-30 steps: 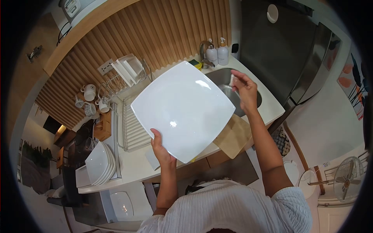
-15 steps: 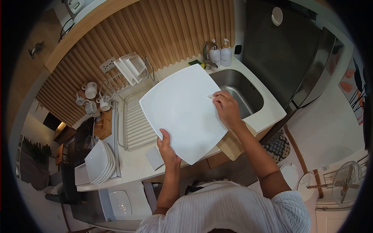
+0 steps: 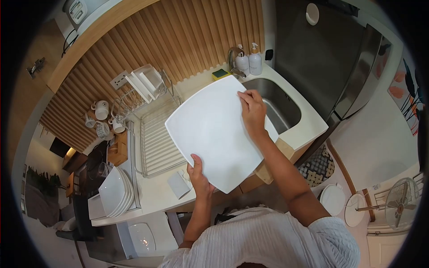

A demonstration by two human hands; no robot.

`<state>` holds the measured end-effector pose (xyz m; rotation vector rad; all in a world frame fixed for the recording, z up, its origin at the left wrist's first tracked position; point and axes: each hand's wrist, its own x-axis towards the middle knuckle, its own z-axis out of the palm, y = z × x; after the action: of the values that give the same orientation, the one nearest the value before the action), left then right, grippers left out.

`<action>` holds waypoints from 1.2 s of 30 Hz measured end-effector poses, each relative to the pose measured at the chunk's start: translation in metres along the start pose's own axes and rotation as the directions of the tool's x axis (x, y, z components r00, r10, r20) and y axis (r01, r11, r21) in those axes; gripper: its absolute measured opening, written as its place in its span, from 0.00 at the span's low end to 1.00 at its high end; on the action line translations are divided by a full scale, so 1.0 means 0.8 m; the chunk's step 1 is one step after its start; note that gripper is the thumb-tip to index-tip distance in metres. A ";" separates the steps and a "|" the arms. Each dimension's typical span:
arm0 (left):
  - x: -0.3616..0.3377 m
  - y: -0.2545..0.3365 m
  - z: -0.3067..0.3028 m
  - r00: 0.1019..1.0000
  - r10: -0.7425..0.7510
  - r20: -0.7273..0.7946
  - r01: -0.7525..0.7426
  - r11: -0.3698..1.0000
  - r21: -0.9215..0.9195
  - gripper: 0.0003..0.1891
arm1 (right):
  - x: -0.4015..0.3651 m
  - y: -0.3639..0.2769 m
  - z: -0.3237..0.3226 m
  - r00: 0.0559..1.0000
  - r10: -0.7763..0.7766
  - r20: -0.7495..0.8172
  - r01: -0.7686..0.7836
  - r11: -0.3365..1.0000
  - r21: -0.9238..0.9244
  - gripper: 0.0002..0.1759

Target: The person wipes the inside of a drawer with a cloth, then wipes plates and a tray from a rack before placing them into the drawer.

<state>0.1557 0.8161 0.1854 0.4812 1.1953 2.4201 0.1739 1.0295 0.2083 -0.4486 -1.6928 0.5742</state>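
A large white square plate is held up in front of me over the counter's edge. My left hand grips its lower left edge, thumb on the face and fingers behind. On the upper right of the plate's face rests my right hand, its fingertips pinched together. Whatever those fingertips hold is hidden. Behind the plate lie the steel sink and a wire dish rack.
Several white plates stand stacked at the counter's left end. White dishes lean in the rack, near hanging mugs. A sponge, a faucet and pump bottles stand behind the sink. A grey card-like piece lies below the rack.
My right hand has slid up the plate's face toward its top corner. A small pale bit at its fingertips no longer shows. The plate sits slightly lower and farther right in view.
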 end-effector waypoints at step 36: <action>0.005 0.003 0.029 0.995 0.099 -0.032 -0.102 0.987 -0.126 0.31 | -0.041 0.015 -0.110 0.941 -0.220 0.257 0.214 0.975 0.052 0.10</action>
<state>0.1628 0.8322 0.2009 0.4840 1.0413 2.5764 0.2666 1.0316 0.1878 -0.1684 -1.9554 0.5060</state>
